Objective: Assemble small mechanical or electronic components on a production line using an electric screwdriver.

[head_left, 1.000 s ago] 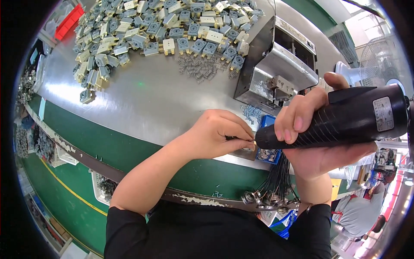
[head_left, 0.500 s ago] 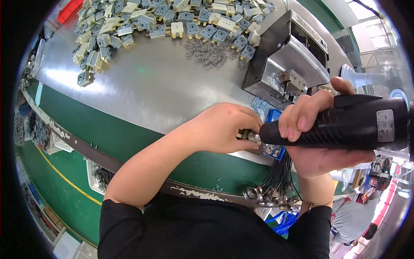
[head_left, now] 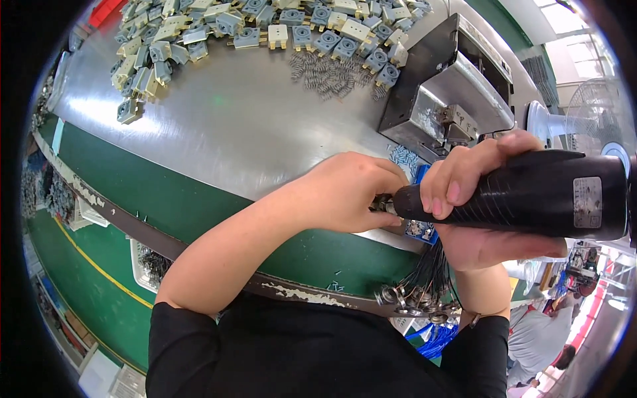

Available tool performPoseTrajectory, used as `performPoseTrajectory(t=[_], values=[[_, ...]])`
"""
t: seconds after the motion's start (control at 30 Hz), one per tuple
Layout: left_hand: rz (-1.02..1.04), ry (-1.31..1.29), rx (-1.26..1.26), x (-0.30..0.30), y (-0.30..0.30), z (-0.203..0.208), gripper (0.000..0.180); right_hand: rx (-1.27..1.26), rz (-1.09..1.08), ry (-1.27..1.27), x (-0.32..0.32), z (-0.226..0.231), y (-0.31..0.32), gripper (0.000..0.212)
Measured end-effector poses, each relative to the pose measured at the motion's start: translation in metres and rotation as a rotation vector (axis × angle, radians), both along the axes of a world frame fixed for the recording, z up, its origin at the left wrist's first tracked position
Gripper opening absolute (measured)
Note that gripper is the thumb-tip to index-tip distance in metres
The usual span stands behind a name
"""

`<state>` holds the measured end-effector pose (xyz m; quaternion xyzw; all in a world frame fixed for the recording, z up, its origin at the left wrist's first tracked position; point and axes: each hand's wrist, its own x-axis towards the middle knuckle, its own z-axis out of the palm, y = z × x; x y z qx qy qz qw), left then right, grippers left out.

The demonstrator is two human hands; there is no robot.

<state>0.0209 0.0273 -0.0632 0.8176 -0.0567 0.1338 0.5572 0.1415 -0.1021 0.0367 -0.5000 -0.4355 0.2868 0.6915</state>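
The worktop (head_left: 239, 126) is a bare steel sheet across the middle of the frame, with a green strip along its near edge; most open room lies in the centre, between the parts at the top and the hands at centre right.

The right hand (head_left: 478, 212) is closed in a full grip round a black driver (head_left: 531, 196), which lies level across the right of the frame with its tip pointing left. The left hand (head_left: 348, 192), at the centre, is curled shut, its fingertips pinched on a small metal part (head_left: 383, 203) that meets the driver's tip, just over the near edge of the worktop. A small blue tray (head_left: 419, 229) sits right under the hands; what it contains is mostly hidden.

One metal fixture (head_left: 444, 86) stands at upper right, close behind the hands. A heap of grey and cream switch parts (head_left: 265, 26) runs along the top edge, too many to count, with a small pile of springs (head_left: 328, 73) beside it. A bundle of black wires (head_left: 424, 285) with ring ends hangs below the worktop edge at lower centre. One fan (head_left: 587, 109) stands at the far right.
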Motion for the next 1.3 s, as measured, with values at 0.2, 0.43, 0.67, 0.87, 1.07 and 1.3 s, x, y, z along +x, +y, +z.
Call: performPoseTrajectory(t=[0.2, 0.43, 0.67, 0.87, 1.07, 1.3], values=[[-0.020, 0.046, -0.012, 0.000, 0.001, 0.002, 0.034, 0.145, 0.160, -0.007, 0.001, -0.006, 0.009, 0.111], [-0.030, 0.060, 0.043, 0.000, 0.003, 0.002, 0.035, 0.113, 0.197, 0.005, 0.001, -0.001, 0.011, 0.111], [-0.011, 0.054, -0.013, -0.001, 0.004, 0.001, 0.033, -0.043, 0.119, -0.141, 0.002, 0.018, 0.004, 0.107], [-0.018, 0.076, 0.040, -0.002, 0.005, 0.004, 0.030, -0.001, 0.218, -0.031, -0.005, 0.021, 0.002, 0.106], [-0.007, 0.050, 0.011, -0.002, 0.004, 0.004, 0.030, 0.094, 0.131, 0.179, -0.019, 0.017, 0.011, 0.119], [-0.034, 0.067, 0.007, -0.001, 0.005, 0.007, 0.029, 0.197, 0.216, -0.065, -0.006, 0.005, 0.010, 0.095]])
